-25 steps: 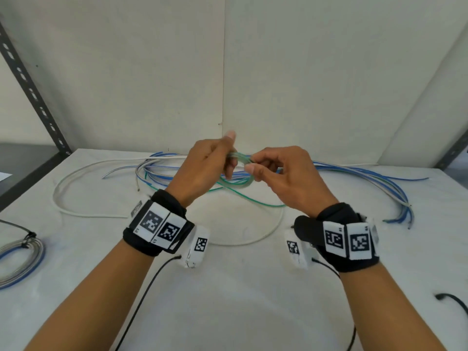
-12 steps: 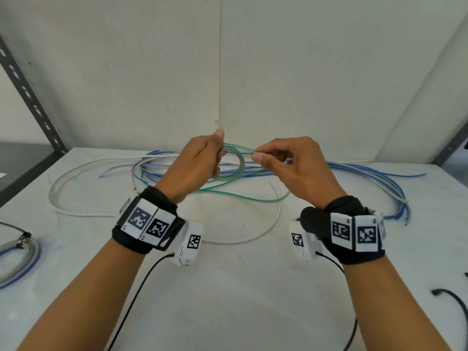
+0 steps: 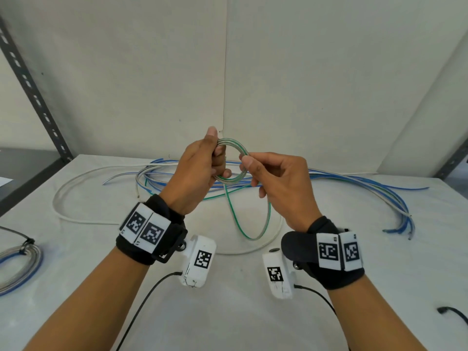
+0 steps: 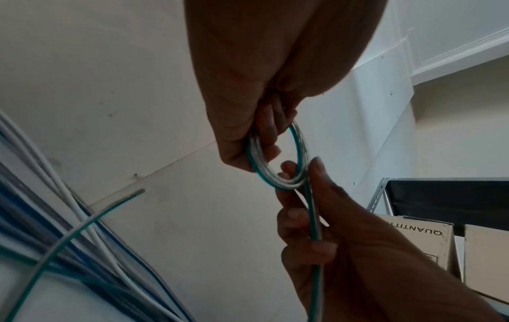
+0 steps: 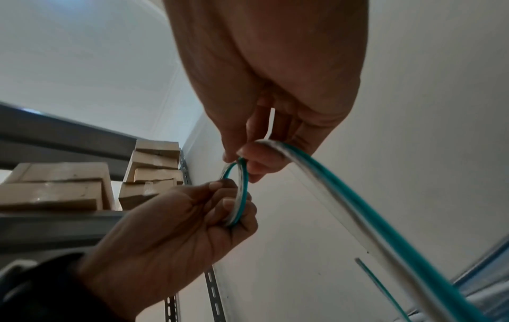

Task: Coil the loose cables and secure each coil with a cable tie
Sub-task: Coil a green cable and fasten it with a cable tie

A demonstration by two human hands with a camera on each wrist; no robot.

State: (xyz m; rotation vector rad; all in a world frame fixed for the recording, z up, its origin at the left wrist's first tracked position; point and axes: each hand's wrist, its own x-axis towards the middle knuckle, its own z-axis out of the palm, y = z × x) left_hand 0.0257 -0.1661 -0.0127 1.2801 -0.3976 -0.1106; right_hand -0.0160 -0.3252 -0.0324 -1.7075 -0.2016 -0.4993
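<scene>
Since half a second earlier, both hands had lifted the green coil [image 3: 231,160] higher above the counter [image 3: 76,274]. Left hand [image 3: 195,173] pinched its left side to keep the turns stacked; right hand [image 3: 278,183] pinched the right side, guiding the tail [image 3: 243,224] trailing down to the loose blue cables [image 3: 367,183] on the far right.

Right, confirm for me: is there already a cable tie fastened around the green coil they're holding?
No, the green coil shows only bare wire loops, held by the left hand and the right hand.
</scene>
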